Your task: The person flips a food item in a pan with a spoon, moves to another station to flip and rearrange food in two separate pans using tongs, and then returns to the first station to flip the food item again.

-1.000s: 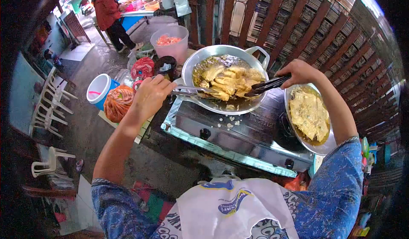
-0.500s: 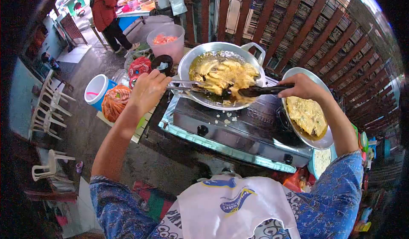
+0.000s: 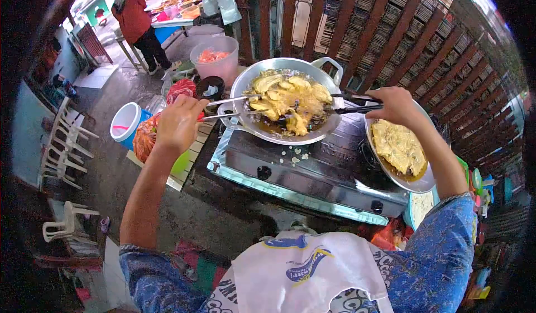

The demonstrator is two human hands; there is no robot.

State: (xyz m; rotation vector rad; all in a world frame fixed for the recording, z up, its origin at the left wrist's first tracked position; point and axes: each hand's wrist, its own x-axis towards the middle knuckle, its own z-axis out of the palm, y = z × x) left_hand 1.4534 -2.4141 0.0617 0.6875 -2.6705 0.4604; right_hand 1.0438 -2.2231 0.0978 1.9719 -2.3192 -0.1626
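My left hand (image 3: 180, 122) is closed round a pair of metal tongs (image 3: 231, 99), whose two arms are spread with the tips at the left side of the frying pieces. My right hand (image 3: 394, 107) grips black tongs (image 3: 357, 110), also spread, with the tips at the right side of the same pieces. Golden battered pieces (image 3: 296, 98) fry in bubbling oil in a wide aluminium wok (image 3: 244, 130) on a gas stove (image 3: 312, 170). Beneath my right forearm, a second pan (image 3: 416, 185) holds a flat golden fried piece (image 3: 397, 148) in oil.
Left of the stove stand a pink-tinted bucket (image 3: 230, 67), a white-and-blue bucket (image 3: 127, 115) and an orange-filled plastic bag (image 3: 146, 140). A slatted fence (image 3: 357, 28) rises behind. A person in red (image 3: 134, 20) stands far left. A tub of white mix (image 3: 419, 208) sits right.
Both tongs have opened wider. My left hand has moved slightly left and down, and the tong tips are farther apart across the wok. The frying pieces have shifted and spread.
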